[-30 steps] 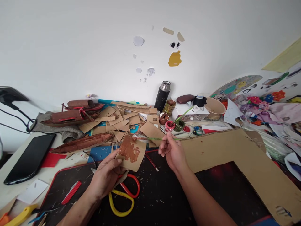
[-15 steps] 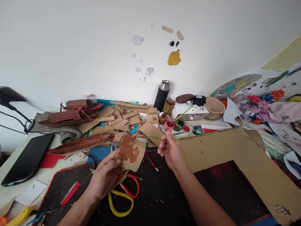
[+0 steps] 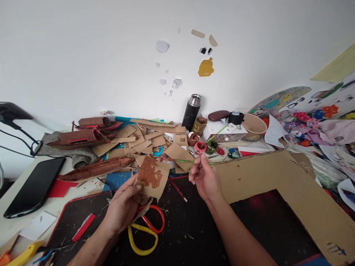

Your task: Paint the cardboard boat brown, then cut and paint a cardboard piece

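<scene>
My left hand [image 3: 123, 203] grips a cardboard piece [image 3: 152, 181] by its lower left edge; brown paint covers part of its face in an uneven patch. Between the fingertips of my right hand [image 3: 206, 179] is a green-handled paintbrush [image 3: 181, 160], pointing left. Its brown bristle end hovers by the top right of the cardboard, and I cannot tell whether they touch. Beyond my right hand stand open paint pots: brown [image 3: 193, 138], pink-red [image 3: 200, 147] with another brush [image 3: 217, 135] in it, and dark green [image 3: 212, 146].
Scissors [image 3: 142, 238] with red and yellow handles lie below my left hand. Cardboard scraps [image 3: 142, 142] and brown-painted model boats [image 3: 80, 138] fill the back left. A black flask [image 3: 191, 111] stands against the wall. Cut cardboard [image 3: 257, 166] spans the right; a phone [image 3: 34, 186] lies left.
The brush in my right hand has drawn slightly right, away from the painted patch. My left hand has shifted the cardboard a little up and left.
</scene>
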Action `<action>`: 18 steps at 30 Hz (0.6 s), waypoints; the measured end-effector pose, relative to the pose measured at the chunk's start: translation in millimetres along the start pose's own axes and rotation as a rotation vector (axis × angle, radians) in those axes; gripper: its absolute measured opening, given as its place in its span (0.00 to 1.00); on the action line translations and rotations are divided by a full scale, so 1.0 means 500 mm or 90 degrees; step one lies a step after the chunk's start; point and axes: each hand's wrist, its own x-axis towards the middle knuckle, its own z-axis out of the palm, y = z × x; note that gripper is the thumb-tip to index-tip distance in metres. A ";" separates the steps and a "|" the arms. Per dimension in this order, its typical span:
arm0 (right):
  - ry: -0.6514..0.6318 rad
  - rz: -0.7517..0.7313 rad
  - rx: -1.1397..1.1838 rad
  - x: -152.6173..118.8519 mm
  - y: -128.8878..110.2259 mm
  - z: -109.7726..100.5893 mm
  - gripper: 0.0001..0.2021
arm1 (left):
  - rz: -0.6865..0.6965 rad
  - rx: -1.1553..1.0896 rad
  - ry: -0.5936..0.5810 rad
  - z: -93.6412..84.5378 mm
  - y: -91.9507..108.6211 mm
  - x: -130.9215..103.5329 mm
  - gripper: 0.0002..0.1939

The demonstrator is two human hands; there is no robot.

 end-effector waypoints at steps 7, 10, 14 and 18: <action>-0.011 0.014 -0.021 -0.007 0.015 -0.001 0.26 | 0.021 0.022 0.035 -0.001 0.011 0.002 0.22; -0.008 0.013 -0.017 -0.006 0.014 0.002 0.25 | 0.012 0.024 0.024 0.001 0.005 0.001 0.22; -0.045 0.019 -0.024 -0.007 0.021 0.018 0.25 | 0.005 0.009 0.019 0.005 -0.003 -0.001 0.19; -0.040 0.018 -0.023 -0.005 0.022 0.013 0.25 | 0.017 0.007 0.028 -0.001 0.000 0.002 0.21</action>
